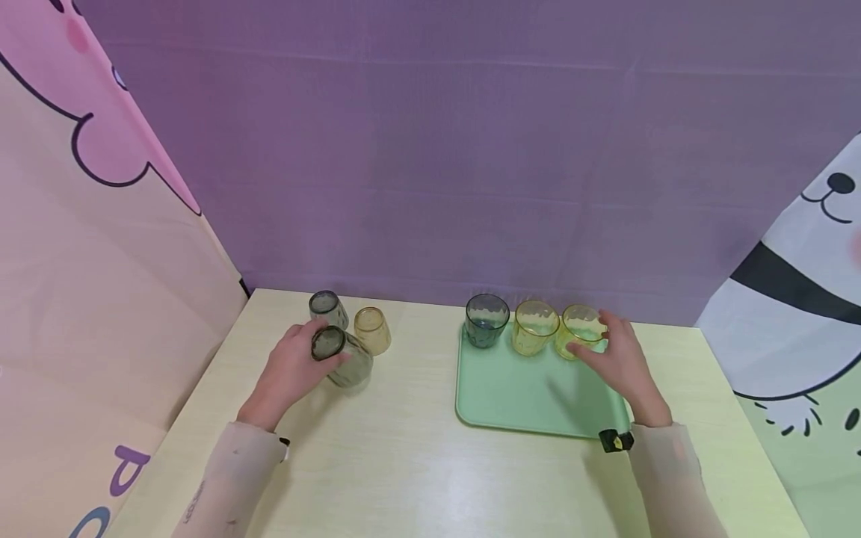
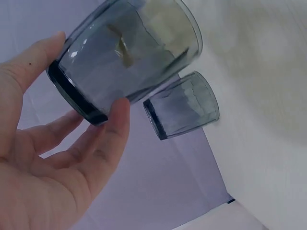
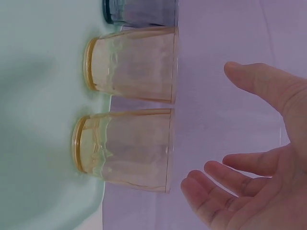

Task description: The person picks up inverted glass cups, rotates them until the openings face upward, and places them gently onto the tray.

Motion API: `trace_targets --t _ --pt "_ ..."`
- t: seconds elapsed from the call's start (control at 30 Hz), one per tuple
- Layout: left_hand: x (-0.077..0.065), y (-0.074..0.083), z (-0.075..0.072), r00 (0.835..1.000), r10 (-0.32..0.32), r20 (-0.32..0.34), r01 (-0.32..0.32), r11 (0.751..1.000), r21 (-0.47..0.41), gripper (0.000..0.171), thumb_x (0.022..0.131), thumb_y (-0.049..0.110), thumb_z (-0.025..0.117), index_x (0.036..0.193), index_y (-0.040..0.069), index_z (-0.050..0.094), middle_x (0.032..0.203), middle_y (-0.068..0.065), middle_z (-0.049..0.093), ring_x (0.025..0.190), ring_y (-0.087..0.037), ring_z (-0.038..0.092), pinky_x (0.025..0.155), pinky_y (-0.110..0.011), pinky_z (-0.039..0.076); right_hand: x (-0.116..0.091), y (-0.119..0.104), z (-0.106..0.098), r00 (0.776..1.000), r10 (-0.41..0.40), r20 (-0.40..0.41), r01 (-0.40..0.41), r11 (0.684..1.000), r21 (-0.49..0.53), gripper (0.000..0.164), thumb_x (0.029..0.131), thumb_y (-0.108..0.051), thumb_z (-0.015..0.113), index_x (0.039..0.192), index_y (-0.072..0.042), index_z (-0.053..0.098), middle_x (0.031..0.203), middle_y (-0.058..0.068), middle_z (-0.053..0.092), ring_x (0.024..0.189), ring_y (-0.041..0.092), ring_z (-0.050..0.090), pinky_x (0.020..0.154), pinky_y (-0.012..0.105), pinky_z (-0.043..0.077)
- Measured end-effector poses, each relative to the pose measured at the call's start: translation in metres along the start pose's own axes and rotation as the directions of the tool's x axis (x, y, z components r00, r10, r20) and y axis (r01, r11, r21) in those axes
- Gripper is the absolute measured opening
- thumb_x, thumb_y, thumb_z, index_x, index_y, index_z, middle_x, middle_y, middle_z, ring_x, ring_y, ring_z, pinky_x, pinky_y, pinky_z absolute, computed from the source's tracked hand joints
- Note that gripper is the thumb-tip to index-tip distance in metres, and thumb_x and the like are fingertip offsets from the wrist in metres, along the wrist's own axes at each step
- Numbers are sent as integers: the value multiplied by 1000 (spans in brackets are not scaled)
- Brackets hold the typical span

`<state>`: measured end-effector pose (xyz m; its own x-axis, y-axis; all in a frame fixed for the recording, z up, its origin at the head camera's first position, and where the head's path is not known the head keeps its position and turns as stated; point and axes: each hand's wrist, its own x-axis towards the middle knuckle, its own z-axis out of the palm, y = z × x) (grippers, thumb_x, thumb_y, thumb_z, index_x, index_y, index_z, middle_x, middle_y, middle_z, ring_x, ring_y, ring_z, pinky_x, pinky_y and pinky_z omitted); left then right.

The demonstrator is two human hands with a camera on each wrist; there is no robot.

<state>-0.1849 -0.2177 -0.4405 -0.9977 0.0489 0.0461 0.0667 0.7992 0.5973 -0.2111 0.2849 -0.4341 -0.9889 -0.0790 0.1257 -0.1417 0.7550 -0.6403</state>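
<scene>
My left hand grips a grey glass tumbler near its thick base, the mouth pointing down toward the table. Just behind it, a second grey tumbler stands upside down, and an amber tumbler is inverted beside them. My right hand hovers by the rim of the right-hand yellow tumbler, thumb and fingers spread apart with a gap to the glass in the right wrist view. That tumbler stands upright on a green tray, in a row with another yellow tumbler and a dark grey one.
The three upright tumblers line the tray's back edge. A pale wooden table carries everything, with a purple cloth hanging behind it. Printed cloth panels flank both sides.
</scene>
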Motion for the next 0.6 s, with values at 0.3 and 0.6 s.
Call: trace_targets --t 0.3,0.6 --pt "-7 1 -1 999 43 -18 -45 990 -131 69 88 34 78 140 -3 51 133 -25 56 111 -42 58 85 -53 52 -4 -3 3 1000 -14 -12 15 999 33 87 89 -24 76 149 15 26 141 35 38 119 50 48 92 59 46" --pt "-15 -4 6 1000 -26 14 29 937 -348 74 87 46 78 144 8 50 140 -15 54 118 -38 59 89 -51 53 -8 -7 8 999 -32 -29 34 997 70 83 90 -24 77 149 11 30 142 32 40 121 48 47 93 58 46"
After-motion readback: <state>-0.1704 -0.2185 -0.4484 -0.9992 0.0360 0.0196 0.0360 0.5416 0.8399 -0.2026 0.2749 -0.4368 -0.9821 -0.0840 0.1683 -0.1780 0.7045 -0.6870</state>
